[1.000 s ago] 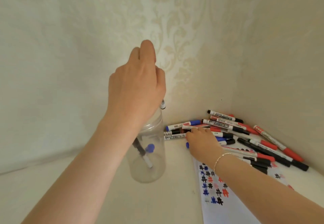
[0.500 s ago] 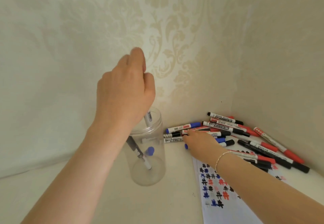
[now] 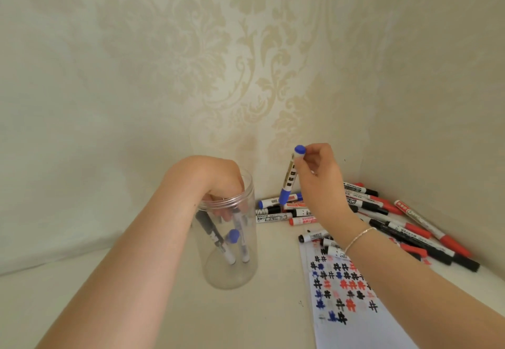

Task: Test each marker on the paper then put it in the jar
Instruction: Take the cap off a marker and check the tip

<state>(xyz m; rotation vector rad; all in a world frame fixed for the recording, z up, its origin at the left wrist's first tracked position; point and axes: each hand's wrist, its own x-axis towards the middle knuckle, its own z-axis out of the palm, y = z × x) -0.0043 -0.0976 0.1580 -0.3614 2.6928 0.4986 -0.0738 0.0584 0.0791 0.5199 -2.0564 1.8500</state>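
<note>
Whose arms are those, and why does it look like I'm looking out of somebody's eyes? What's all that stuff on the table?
There is no robot here, just a person. A camera sits on their head and looks down, so you see their two arms as if they were yours.

The left hand reaches down into the mouth of a clear plastic jar. A few markers already stand inside it. I cannot tell whether the fingers in the jar hold one.

The right hand holds up a blue marker, cap pointing down, pinched near its top.

On the white table, in the corner by the wall, lies a pile of markers in red, black and blue. In front of it lies a sheet of paper covered in little scribbled marks in those colours, where markers were tried out.
</note>
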